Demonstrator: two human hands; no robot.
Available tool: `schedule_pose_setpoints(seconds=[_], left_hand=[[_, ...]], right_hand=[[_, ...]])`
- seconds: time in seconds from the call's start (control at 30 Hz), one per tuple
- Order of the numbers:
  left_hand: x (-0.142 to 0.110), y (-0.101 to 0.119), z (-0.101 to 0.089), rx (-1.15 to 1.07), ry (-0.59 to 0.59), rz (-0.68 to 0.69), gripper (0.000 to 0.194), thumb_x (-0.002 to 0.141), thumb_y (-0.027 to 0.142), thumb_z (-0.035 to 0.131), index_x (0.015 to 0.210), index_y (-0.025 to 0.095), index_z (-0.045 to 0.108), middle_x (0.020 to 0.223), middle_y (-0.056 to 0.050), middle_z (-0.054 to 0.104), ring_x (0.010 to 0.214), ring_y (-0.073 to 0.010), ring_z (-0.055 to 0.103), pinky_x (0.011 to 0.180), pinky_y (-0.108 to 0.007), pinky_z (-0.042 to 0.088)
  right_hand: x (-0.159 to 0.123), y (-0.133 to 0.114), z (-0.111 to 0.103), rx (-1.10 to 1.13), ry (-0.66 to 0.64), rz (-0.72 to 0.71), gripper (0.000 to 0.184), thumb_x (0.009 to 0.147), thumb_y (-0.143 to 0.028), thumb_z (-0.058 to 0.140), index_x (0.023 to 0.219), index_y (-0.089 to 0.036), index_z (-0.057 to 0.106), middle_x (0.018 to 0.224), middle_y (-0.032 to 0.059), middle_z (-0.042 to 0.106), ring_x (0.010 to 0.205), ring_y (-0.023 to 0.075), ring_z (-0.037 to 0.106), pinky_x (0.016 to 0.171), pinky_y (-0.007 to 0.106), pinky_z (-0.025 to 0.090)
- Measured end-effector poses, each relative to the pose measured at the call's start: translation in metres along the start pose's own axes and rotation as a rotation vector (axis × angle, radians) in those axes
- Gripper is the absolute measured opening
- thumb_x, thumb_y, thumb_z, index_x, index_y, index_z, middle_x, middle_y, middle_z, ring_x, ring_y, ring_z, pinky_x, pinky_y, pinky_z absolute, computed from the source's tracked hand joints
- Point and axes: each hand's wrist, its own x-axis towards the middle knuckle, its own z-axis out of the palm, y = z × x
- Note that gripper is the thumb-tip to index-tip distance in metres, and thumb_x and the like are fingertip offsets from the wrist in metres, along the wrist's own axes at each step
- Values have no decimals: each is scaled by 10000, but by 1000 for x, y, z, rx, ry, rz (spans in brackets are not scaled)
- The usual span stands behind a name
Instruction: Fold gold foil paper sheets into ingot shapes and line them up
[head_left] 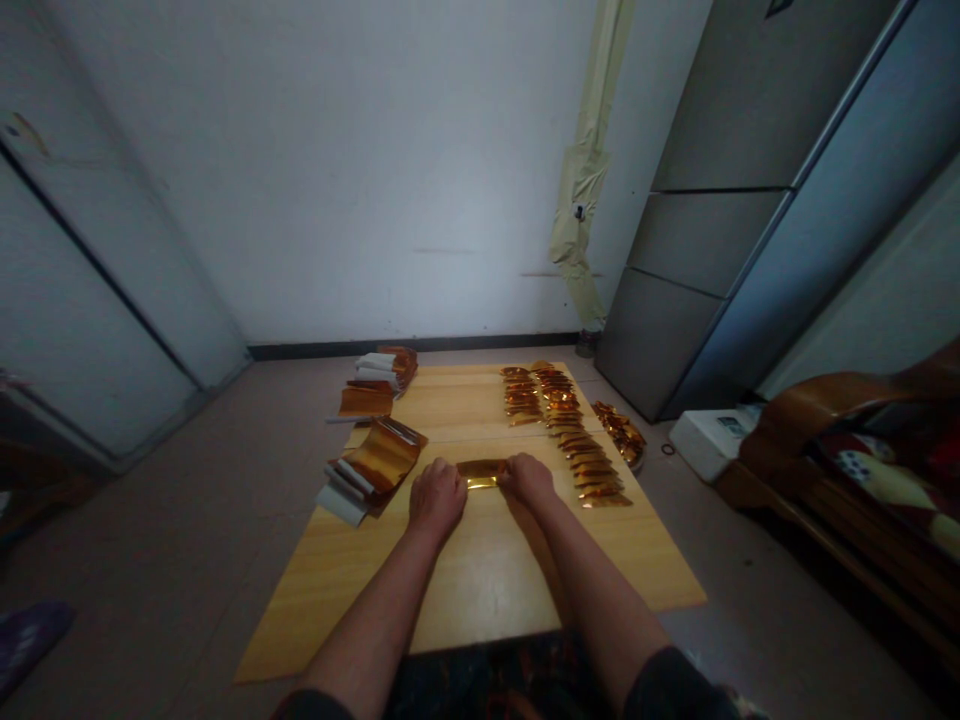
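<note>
A sheet of shiny gold foil paper stretches between my two hands near the middle of the wooden table. My left hand is closed on its left end, and my right hand grips the right end. Part of the paper is hidden under the fingers. Left of my left hand lies a loose pile of gold paper sheets with pale backing showing. To the right of my right hand, folded gold pieces run in an overlapping row, with a shorter row beside it.
More paper stacks sit at the table's far left. A container heaped with gold pieces stands on the floor beyond the right edge. A grey fridge, a white box and a wooden bench are to the right.
</note>
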Motion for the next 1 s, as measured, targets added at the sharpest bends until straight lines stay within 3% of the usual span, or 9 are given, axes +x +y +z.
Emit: schedule_pose_setpoints(seconds=[0.23, 0.4, 0.53, 0.7, 1.0], left_hand=[[1, 5, -3, 83, -52, -48, 244, 905, 318, 439, 861, 170, 629, 978, -102, 601, 963, -238, 561, 778, -350, 381], [-3, 6, -1, 99, 19, -73, 180, 893, 315, 482, 927, 185, 601, 990, -92, 602, 959, -242, 544, 781, -359, 366], [-6, 9, 2, 115, 70, 38, 169, 922, 267, 446, 935, 197, 599, 986, -92, 605, 979, -253, 528, 810, -379, 348], [-2, 10, 8, 97, -6, 166, 238, 935, 162, 376, 927, 193, 612, 959, -83, 634, 953, -243, 549, 796, -379, 346], [2, 7, 8, -22, -68, 28, 239, 937, 200, 386, 910, 195, 624, 948, -69, 670, 951, -212, 590, 784, -327, 367]], right_hand=[[0, -3, -5, -39, -51, 24, 294, 851, -298, 560, 1082, -197, 712, 1109, 118, 697, 1003, 238, 664, 760, 267, 481], [-5, -3, -10, -60, -29, 30, 297, 857, -322, 595, 1109, -180, 663, 1122, 122, 668, 1003, 234, 655, 765, 268, 477], [-10, -8, -5, -120, 52, -33, 281, 904, -259, 536, 1172, -197, 594, 1126, 111, 634, 943, 210, 662, 720, 264, 477], [-10, -22, 12, -137, 93, -137, 293, 954, -134, 377, 1093, -178, 631, 1034, 129, 648, 930, 201, 658, 732, 263, 470], [-9, -17, 19, -46, 86, -70, 260, 922, -190, 438, 1074, -165, 647, 1026, 117, 673, 929, 209, 667, 740, 265, 458]])
